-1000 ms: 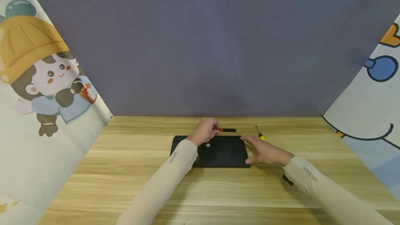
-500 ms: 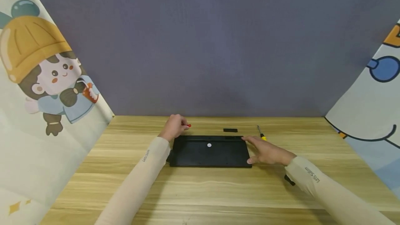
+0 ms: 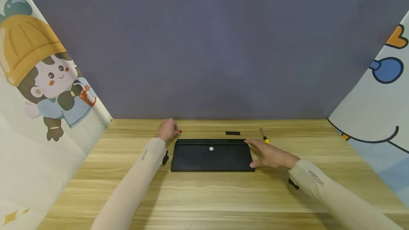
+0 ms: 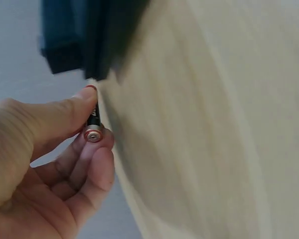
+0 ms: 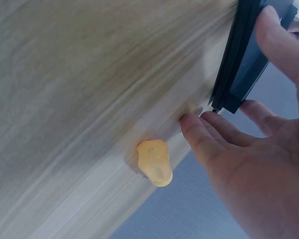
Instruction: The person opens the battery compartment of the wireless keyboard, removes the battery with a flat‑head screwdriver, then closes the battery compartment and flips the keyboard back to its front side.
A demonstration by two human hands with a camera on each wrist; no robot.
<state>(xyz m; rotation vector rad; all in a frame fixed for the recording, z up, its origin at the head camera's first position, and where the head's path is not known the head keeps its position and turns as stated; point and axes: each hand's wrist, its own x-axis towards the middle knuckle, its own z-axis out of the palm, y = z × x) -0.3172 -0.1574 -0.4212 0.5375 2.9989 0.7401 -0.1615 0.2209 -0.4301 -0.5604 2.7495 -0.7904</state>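
On the desk [image 3: 223, 198] I see a black keyboard [image 3: 207, 158] lying flat. At its ten o'clock, the left hand [image 3: 167, 130] pinches a small battery [image 4: 93, 119] between thumb and fingers. At three o'clock the right hand [image 3: 270, 154] rests against the edge, fingers loosely extended. A short black strip [image 3: 232, 133] lies past one o'clock, a yellow-handled screwdriver [image 3: 265, 139] past two.

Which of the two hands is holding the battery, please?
It is the left hand, which pinches the battery; the right hand instead touches the right end of the flat black device.
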